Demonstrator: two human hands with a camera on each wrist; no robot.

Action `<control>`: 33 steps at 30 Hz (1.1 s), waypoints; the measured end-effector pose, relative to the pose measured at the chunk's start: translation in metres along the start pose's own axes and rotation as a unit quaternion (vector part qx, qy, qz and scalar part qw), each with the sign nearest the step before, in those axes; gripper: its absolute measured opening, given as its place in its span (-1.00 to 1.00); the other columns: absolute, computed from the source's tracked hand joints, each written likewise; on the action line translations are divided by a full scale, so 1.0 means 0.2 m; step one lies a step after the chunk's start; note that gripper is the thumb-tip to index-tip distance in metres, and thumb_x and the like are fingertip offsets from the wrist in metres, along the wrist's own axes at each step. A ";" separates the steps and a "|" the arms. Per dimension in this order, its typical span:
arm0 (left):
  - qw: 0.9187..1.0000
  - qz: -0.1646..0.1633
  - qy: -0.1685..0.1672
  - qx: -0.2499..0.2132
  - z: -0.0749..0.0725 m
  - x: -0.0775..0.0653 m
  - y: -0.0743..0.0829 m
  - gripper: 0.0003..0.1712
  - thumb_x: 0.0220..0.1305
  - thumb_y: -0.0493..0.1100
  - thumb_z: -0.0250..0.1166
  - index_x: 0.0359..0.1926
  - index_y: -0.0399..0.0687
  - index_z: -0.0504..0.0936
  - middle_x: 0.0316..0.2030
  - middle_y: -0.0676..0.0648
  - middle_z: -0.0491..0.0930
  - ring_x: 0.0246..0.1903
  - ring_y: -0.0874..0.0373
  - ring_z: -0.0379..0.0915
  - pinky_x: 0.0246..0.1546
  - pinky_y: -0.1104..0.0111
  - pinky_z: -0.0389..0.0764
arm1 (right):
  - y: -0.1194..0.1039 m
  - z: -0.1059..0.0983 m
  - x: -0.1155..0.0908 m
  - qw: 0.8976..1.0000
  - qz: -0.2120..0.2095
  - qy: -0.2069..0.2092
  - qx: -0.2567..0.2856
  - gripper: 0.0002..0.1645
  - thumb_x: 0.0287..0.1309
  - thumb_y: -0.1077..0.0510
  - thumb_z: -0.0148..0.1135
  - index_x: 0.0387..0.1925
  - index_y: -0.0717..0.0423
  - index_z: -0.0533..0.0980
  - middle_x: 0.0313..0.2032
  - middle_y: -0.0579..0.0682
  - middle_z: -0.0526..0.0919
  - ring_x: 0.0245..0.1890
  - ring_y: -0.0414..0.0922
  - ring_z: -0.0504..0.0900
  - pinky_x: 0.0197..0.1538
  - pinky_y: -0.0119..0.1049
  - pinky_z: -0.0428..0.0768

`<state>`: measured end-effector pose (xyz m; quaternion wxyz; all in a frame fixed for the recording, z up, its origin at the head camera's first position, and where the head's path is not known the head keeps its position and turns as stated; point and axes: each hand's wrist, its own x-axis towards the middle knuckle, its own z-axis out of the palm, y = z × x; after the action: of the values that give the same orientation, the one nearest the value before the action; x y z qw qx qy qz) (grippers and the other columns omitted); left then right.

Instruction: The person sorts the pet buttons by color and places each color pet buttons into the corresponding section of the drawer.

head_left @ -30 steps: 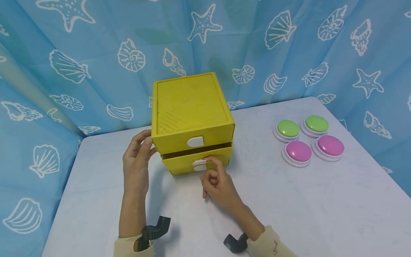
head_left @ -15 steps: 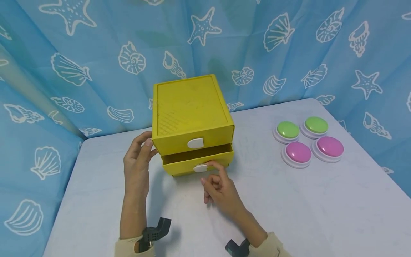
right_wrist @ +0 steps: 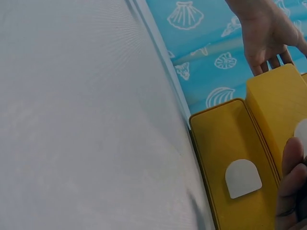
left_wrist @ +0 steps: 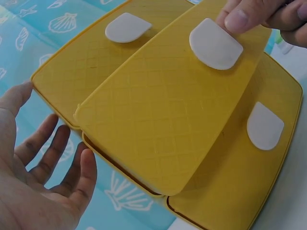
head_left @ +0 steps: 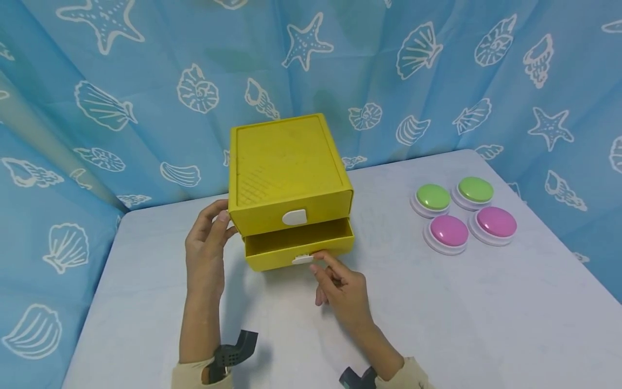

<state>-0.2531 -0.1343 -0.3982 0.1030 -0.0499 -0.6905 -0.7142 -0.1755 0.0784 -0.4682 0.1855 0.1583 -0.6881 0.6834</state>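
A yellow drawer cabinet (head_left: 286, 162) stands on the table, and its middle drawer (head_left: 274, 261) is partly pulled out. The part of that drawer's inside that shows is bare yellow. My right hand (head_left: 347, 292) holds the drawer's white handle (head_left: 302, 260) with index finger and thumb at its right edge. My left hand (head_left: 206, 248) rests at the cabinet's left side, a fingertip touching the upper front corner in the left wrist view and the other fingers loosely bent. Below the pulled drawer, the bottom drawer (left_wrist: 225, 177) is closed. The top drawer (head_left: 320, 208) is closed too.
On the right of the white table (head_left: 437, 302) sit several domed buttons on round white bases, such as a green button (head_left: 433, 196) and a pink button (head_left: 449, 230). A blue seashell curtain (head_left: 369, 65) hangs right behind the cabinet and along both sides.
The middle drawer has slid out toward me, and my right hand has moved back with its handle. The bottom drawer's handle is now covered in the head view. My left hand has stayed put.
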 end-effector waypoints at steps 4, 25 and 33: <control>1.000 0.000 -0.002 0.004 0.00 -0.01 0.01 -0.59 0.22 0.08 0.20 0.06 0.07 0.53 0.08 0.00 0.44 0.10 0.11 0.33 0.07 0.20 0.43 | -0.01 0.00 0.00 1.000 0.000 0.011 -0.003 -0.77 0.13 0.45 0.10 -0.15 0.32 0.52 -0.82 0.05 0.40 -0.85 -0.07 0.42 -0.80 -0.41 0.34; 1.000 -0.007 0.007 0.000 0.00 0.00 0.00 -0.57 0.20 0.09 0.21 0.05 0.06 0.53 0.08 0.01 0.44 0.08 0.11 0.34 0.08 0.18 0.42 | -0.05 0.00 -0.03 0.999 -0.026 0.029 0.011 -0.81 0.08 0.50 0.12 -0.24 0.38 0.56 -0.84 0.01 0.38 -0.88 -0.13 0.37 -0.83 -0.48 0.28; 1.000 -0.005 0.009 0.009 0.00 0.00 0.00 -0.57 0.20 0.10 0.21 0.05 0.08 0.53 0.08 0.03 0.44 0.08 0.12 0.34 0.07 0.20 0.43 | -0.06 -0.01 -0.03 0.999 -0.028 0.029 0.002 -0.83 0.09 0.49 0.12 -0.26 0.37 0.56 -0.82 0.01 0.41 -0.86 -0.19 0.40 -0.83 -0.49 0.27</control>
<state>-0.2530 -0.1333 -0.3990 0.1058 -0.0393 -0.6965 -0.7086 -0.1646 0.0794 -0.4614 0.2236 0.1580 -0.6763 0.6838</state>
